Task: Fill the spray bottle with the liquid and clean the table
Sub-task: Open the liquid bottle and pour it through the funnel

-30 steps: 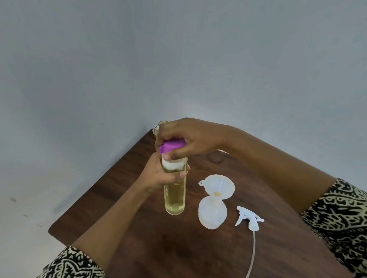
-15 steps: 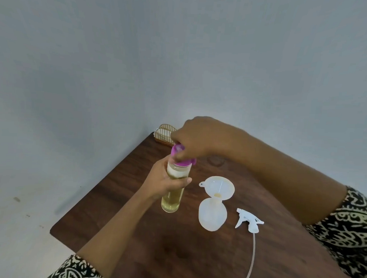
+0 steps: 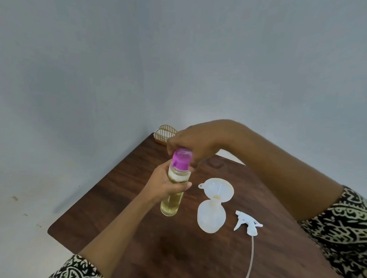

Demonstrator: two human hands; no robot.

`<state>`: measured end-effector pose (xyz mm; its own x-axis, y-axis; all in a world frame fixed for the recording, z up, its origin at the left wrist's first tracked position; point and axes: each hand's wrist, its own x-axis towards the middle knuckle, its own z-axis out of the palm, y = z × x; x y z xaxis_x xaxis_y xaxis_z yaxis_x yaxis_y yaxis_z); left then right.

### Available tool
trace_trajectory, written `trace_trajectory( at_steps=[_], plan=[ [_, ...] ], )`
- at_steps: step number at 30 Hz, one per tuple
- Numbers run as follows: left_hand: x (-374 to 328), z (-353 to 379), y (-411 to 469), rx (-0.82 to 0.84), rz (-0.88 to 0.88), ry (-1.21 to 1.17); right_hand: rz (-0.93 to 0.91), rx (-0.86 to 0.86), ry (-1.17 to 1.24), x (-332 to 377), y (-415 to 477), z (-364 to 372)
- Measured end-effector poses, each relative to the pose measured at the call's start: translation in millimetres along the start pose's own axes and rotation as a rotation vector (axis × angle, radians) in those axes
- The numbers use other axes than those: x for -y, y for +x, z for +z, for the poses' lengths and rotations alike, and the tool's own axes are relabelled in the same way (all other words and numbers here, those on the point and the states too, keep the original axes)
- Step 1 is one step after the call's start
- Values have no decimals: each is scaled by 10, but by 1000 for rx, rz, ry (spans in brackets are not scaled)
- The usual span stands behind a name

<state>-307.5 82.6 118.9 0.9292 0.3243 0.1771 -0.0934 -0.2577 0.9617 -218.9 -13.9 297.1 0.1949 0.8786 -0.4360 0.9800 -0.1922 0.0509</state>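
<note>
Dark wood table: nearest lies the white sprayer, its tube trailing toward the person. Just left of it stands the spray bottle, uncapped, with a funnel seated in its neck. Further left, the left hand wraps the upper half of the tilted bottle of yellow liquid. The right hand reaches over and grips its purple cap, which sits on the neck. A gold wire rack sits at the far corner.

table: dark wood, smooth | funnel: translucent plastic | rack: gold wire
</note>
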Motion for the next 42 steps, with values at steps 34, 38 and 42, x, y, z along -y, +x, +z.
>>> trace_trajectory(
  at_steps=[34,38,42],
  plan=[
    [17,120,117,-69,-45,35,233,-89,279,-234,-131,-78],
    [53,129,140,-91,-54,23,346,-175,141,3,35,139],
    [97,126,115,-88,-75,55,148,-151,-21,-26,108,146]
  ],
)
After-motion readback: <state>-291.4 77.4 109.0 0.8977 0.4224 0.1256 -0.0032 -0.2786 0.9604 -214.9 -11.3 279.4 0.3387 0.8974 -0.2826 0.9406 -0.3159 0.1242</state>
